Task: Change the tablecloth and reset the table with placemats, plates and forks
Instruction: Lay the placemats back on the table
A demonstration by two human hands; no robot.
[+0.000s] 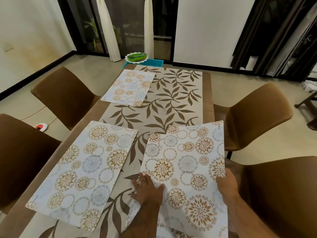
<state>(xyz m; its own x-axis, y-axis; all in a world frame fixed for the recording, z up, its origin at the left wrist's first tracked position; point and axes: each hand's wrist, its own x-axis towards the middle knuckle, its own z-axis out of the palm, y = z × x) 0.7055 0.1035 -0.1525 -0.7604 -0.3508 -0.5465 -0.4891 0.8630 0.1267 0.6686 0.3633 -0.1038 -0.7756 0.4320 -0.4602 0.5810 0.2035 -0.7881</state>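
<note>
A leaf-patterned beige tablecloth (pixel 171 93) covers the brown table (pixel 207 100). Two floral placemats lie flat on its left side, one far (pixel 128 86) and one near (pixel 82 169). On the near right are more floral placemats (pixel 187 158), stacked, with the corner of a lower one showing at the top left. My left hand (pixel 147 188) rests flat on their left edge, thumb on top. My right hand (pixel 226 182) grips their right edge, fingers underneath. No plates or forks show on the table.
Four brown chairs stand around the table: two on the left (pixel 65 93) (pixel 20 152), two on the right (pixel 257 114) (pixel 283 194). A turquoise tray (pixel 154 62) holding green items sits beyond the far end. A red-and-white object (pixel 40 127) lies on the floor at left.
</note>
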